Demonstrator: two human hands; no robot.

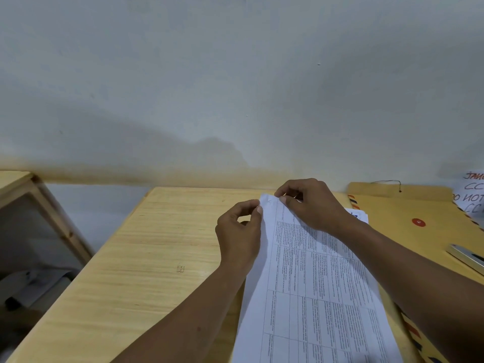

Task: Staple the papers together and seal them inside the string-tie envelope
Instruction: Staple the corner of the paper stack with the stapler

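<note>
Papers lie flat on the wooden table, a printed grid of small text facing up, long side running from the far corner at about 11 o'clock down toward the near edge at 5 o'clock. Both hands work the far top-left corner of the sheets. Left hand sits at 9 o'clock of that corner, fingers curled inward, thumb and index tip closed on the left edge of the papers in a pinch; other fingers tucked, not spread. Right hand comes in from 3 o'clock over the top edge, fingers bent and bunched, thumb and index tip pressed together on the corner just beside the left fingertips; the two pinches nearly touch. Whether a staple is in the corner: cannot tell, too small. Right forearm crosses above the upper right part of the papers. A second bit of white sheet pokes out under the right wrist. String-tie envelope, tan with striped edging, lies at 3 o'clock of the papers, partly under them, flap open toward the wall, red button disc showing and thin dark string looped at the flap's top. Stapler, metallic, rests on the envelope at the right frame edge, well apart from both hands. Handwritten note stands at 2 o'clock against the wall. Wooden shelf unit at far 9 o'clock.
</note>
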